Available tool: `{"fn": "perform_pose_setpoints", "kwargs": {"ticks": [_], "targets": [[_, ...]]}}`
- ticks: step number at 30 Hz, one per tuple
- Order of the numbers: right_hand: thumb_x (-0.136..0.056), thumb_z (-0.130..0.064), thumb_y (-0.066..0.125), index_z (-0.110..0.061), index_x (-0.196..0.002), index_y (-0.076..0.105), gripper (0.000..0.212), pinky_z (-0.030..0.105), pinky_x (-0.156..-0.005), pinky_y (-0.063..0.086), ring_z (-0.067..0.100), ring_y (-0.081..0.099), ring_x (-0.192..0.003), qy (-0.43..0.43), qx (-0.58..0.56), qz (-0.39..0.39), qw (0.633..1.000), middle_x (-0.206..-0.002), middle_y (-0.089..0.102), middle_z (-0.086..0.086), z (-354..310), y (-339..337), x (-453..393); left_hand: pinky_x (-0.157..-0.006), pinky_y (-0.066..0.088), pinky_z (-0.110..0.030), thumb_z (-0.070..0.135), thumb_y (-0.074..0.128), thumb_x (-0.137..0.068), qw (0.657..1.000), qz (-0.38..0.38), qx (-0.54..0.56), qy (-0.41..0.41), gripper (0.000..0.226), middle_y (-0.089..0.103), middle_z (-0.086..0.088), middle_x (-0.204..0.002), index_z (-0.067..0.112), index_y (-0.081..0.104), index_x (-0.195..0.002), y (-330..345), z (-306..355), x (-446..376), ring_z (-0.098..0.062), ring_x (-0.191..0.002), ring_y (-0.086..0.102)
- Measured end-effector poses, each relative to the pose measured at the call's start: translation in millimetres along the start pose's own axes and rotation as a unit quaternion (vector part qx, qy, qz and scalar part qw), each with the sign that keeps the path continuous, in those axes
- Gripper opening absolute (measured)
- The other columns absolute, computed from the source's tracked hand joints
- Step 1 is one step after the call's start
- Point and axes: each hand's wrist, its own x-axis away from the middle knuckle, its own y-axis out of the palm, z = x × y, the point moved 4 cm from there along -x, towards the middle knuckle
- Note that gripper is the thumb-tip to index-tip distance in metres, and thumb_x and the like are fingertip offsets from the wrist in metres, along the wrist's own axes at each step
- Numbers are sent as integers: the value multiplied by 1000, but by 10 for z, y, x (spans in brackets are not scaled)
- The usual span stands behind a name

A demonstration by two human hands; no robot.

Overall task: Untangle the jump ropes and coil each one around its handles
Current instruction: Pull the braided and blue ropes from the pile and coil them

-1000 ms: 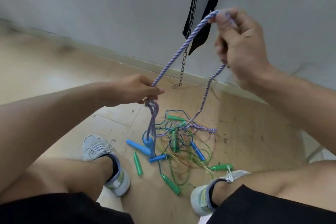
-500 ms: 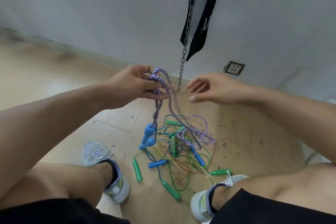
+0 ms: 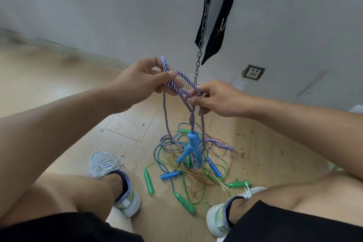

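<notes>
Right now our left hand [image 3: 141, 82] has the braided purple-and-white rope [image 3: 177, 86] pinched between thumb and curled fingers, with a short loop standing up above the thumb, and our right hand [image 3: 220, 98] has closed thumb and forefinger on the same rope just beside it, where two strands cross between the hands. From these two grips several strands drop straight down to the pair of light blue handles [image 3: 191, 149], which seem to dangle just above the pile on the floor [image 3: 68, 127]; whether they touch it we cannot tell. The rest of this rope trails into the heap of thin green and blue cords [image 3: 176, 163], among green handles [image 3: 148, 180] and darker blue handles [image 3: 170, 175], between our two shoes [image 3: 117, 179]. We judge we are gathering this rope into loops, so the left grip should stay firm on what it has collected while the right feeds in one length at a time. We would do well to lift gently, since the trailing end lies across the thin cords and a hard pull could drag them up or tighten a snag. Keeping the loops even should make them easier to wind round the light blue handles later. Behind, a chain [image 3: 204, 25] and a black strap [image 3: 222, 15] hang against the wall.
</notes>
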Motion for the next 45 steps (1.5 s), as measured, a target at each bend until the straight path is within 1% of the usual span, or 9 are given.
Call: {"fn": "perform_pose_setpoints", "kwargs": {"ticks": [4,7,11,18,26,35,39,43,45], "targets": [[-97,-30,66,-21,-93,71,11,30,-58,56,13,65,-57,14,19,-10,1000,-84,66,8,-13,-32,21,-79,46,-35,29,62,-98,997,33,-72,24,15,79,-3,-86,15,56,-96,-30,-7,-69,-19,-82,66],[-99,-25,55,-9,-95,63,18,41,-63,59,13,66,-56,53,40,-46,997,-87,74,4,23,21,18,-90,54,-45,31,62,-98,995,74,-59,41,17,76,-3,-74,17,55,-93,-60,18,-116,-23,-78,67],[-98,-26,54,-12,-92,63,17,27,-57,45,14,58,-52,103,75,-55,990,-64,67,-5,161,44,8,-87,56,-59,30,61,-99,994,95,-50,23,17,71,-2,-64,18,53,-90,-132,-64,-130,-28,-72,65],[-100,-19,59,-16,-99,67,8,25,-55,46,10,56,-47,127,-13,-1,992,-79,76,0,333,-12,-2,-75,62,-50,26,60,-100,996,79,-30,-35,18,68,-7,-71,10,54,-95,-128,-157,-91,-27,-74,64],[-94,-43,67,-27,-88,81,22,27,-56,42,13,53,-57,80,-45,-103,990,-83,72,5,158,17,77,-64,62,-36,20,67,-94,999,38,-3,-31,19,73,-16,-85,4,58,-99,-71,-126,-61,-20,-83,70],[-93,-49,56,-11,-94,70,41,26,-47,27,13,36,-48,-32,-202,93,974,-55,49,-2,-89,-244,79,-62,49,-30,39,75,-86,990,59,-130,-15,28,78,1,-79,17,62,-75,-54,-129,-74,-11,-69,63],[-103,-34,53,-15,-89,66,27,28,-50,38,17,56,-64,-94,-254,180,946,-82,65,5,-275,-455,152,-80,52,-35,37,55,-101,993,62,-95,-21,28,79,1,-88,13,61,-86,-108,-188,-131,-15,-82,68],[-102,-30,52,-18,-92,68,22,29,-57,47,23,66,-82,-143,-204,111,962,-103,71,9,-440,-462,230,-105,46,-40,20,59,-98,1000,12,-24,-16,21,77,-3,-103,1,58,-106,-99,-156,-132,-17,-103,71],[-104,-29,51,-17,-99,70,23,27,-57,44,22,64,-78,-156,-154,93,971,-105,72,11,-500,-432,261,-107,44,-40,14,68,-85,999,-33,-1,-17,44,76,-5,-109,-9,51,-118,-37,-102,-106,-19,-109,69]]}}
